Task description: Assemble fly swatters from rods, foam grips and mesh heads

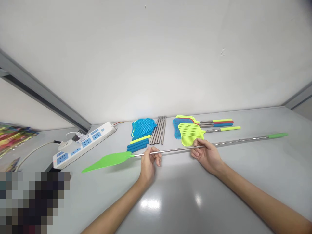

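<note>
A long green fly swatter (109,161) with an extended metal telescopic rod spans the space over the grey table, its head to the left and its green handle to the right. Near the head, my left hand (148,164) pinches the rod. Farther along, about mid-rod, my right hand (206,155) also closes on it between thumb and fingers. Just beyond my right hand lies a yellow fly swatter (191,134), with a blue swatter head (177,130) partly beneath it. Past my left hand are several blue handle grips (138,145) and a yellow-green grip (140,139).
Several metal rods (159,130) lie side by side near the wall, beside stacked blue swatter heads (143,127). A white power strip (84,146) with plugs and cables is at the left. Colourful plastic packages (12,138) sit at the far left. The lower left corner is pixelated.
</note>
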Tool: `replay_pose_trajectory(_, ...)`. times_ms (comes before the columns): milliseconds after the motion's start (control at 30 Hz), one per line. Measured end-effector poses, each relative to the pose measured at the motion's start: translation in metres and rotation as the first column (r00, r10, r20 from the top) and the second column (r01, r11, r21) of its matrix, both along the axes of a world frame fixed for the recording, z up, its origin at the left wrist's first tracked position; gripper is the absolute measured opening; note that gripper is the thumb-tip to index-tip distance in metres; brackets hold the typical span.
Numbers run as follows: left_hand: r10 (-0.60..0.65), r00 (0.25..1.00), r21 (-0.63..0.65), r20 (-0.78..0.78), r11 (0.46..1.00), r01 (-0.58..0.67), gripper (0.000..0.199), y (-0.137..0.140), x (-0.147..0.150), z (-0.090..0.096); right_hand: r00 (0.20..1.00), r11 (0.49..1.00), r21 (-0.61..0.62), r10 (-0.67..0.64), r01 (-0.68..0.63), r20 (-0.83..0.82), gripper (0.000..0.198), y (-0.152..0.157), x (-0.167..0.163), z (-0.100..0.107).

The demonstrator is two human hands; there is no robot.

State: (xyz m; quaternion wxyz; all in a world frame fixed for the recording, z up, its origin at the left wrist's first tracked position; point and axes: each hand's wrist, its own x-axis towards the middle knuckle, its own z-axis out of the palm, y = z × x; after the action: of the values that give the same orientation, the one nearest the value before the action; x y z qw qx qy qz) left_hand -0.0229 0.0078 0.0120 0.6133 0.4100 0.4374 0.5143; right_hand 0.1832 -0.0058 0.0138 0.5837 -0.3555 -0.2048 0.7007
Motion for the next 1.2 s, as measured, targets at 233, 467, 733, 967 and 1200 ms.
replay_pose_trajectory(233, -0.014, 0.999, 0.036, -0.035, 0.999, 0.015, 0.04, -0.0005, -0.0004, -0.0022, 1.0, 1.0, 0.021, 0.021, -0.022, 0.014, 0.025, -0.0011, -0.0002, -0.0018)
replay_pose_trajectory(467, -0.066, 0.984, 0.052, -0.165, 0.996, 0.075, 0.036, -0.0036, 0.0001, -0.0028, 0.997, 0.997, 0.028, 0.067, -0.068, 0.046, 0.026, -0.0023, -0.0031, 0.0002)
replay_pose_trajectory(733, -0.089, 0.982, 0.073, -0.169, 0.992, 0.103, 0.039, -0.0041, -0.0001, -0.0041, 0.997, 0.998, 0.018, 0.057, -0.058, 0.054, 0.027, -0.0016, -0.004, 0.0013)
replay_pose_trajectory(967, -0.103, 0.98, 0.1, -0.17, 0.988, 0.121, 0.04, -0.0037, -0.0011, -0.0071, 0.998, 0.998, 0.003, 0.055, -0.055, 0.033, 0.028, -0.001, -0.0036, 0.0003)
replay_pose_trajectory(1200, -0.106, 0.98, 0.106, -0.166, 0.986, 0.125, 0.04, -0.0037, -0.0011, -0.0074, 0.998, 0.999, 0.01, 0.053, -0.054, 0.03, 0.029, -0.0006, -0.0038, 0.0002)
